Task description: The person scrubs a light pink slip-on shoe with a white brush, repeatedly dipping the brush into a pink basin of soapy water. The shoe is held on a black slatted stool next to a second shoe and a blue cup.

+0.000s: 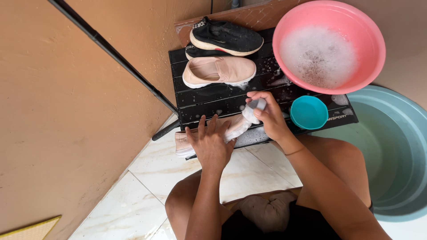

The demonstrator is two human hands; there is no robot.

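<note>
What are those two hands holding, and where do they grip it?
The left hand presses down on a soapy pink shoe, covering its middle. The right hand grips a scrubbing brush by its top end.

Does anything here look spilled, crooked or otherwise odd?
Suds and water are splashed across the black slatted table around the shoes, and the pink basin of foamy water overhangs the table's far right corner. Nothing looks damaged.

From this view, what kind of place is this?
Probably a home wash area, set up for hand-washing shoes: tiled floor, pink basin of suds on a low black slatted table, big blue-grey tub beside it.
</note>
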